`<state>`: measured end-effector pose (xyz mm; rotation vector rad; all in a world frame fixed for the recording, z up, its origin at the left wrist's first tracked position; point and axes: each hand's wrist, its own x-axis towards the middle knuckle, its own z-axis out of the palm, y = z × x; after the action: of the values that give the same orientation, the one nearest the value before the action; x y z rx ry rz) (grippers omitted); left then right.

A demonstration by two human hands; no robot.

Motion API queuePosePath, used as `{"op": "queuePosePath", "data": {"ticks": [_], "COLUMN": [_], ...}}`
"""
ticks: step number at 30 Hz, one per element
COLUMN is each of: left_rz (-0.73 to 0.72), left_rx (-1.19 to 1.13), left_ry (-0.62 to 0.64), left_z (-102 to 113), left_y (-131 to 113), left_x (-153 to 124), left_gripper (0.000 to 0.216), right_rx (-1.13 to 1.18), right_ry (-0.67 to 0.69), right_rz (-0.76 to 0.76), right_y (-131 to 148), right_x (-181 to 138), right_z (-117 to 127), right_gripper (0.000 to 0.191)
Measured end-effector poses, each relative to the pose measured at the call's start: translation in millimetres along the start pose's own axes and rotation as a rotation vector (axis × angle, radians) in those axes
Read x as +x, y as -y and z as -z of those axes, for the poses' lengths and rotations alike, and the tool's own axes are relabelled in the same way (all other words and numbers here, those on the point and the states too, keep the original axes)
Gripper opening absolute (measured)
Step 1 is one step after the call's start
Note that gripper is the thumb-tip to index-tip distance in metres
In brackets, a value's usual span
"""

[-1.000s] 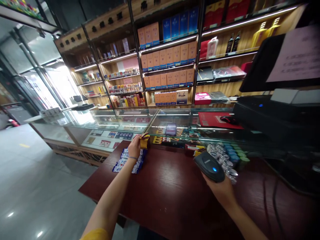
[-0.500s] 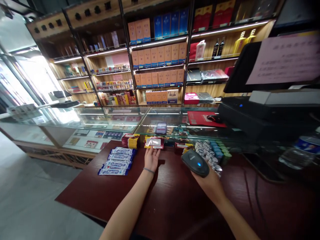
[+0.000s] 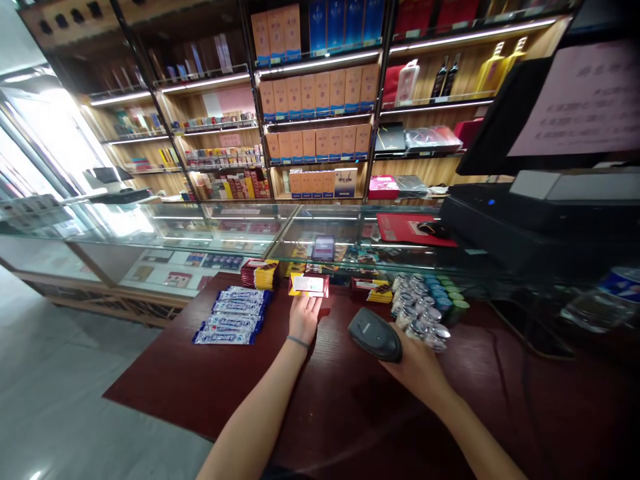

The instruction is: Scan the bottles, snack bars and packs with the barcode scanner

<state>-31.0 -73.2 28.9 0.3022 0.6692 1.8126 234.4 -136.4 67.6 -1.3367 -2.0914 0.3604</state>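
Observation:
My left hand (image 3: 304, 317) reaches forward over the dark red wooden counter (image 3: 350, 400) and holds a red packet with a white label (image 3: 309, 285) by its near edge, tilted up toward me. My right hand (image 3: 415, 363) grips a black handheld barcode scanner (image 3: 375, 333), its head pointing left toward the packet. A row of blue and white wrapped bars (image 3: 233, 317) lies left of my left hand. A stack of red and yellow packets (image 3: 259, 273) stands behind the bars.
Small round tins and green-capped containers (image 3: 425, 310) cluster right of the scanner. More red packets (image 3: 370, 290) lie beside them. A glass display case (image 3: 225, 230) runs behind the counter. A black register with screen (image 3: 530, 220) stands right. Shelves of boxes and bottles (image 3: 320, 100) fill the back wall.
My left hand left the stack by the bars, moved right and picked up the red packet. My right hand brought the scanner lower and closer to it; its blue light no longer shows.

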Motion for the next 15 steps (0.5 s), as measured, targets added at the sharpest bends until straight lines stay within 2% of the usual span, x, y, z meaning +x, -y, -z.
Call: {"op": "queuePosePath", "data": {"ticks": [7,12,15], "left_rz": [0.004,0.001,-0.019], "left_rx": [-0.016,0.019,0.075], "left_ry": [-0.07,-0.043,-0.024], "left_z": [6.0,10.5,9.1], "left_y": [2.5,5.1,3.7], "left_x": [6.8,11.1,11.4], "left_gripper": [0.013,0.013,0.013], "right_rx": [0.101,0.19,0.292], "right_ry": [-0.036,-0.131,-0.222], "right_rz": [0.011,-0.137,-0.184], "right_y": [4.9,10.9,5.5], "right_x": [-0.3,-0.7,2.0], "right_z": [3.3,5.5,7.7], "right_gripper": [0.037,0.04,0.043]}}
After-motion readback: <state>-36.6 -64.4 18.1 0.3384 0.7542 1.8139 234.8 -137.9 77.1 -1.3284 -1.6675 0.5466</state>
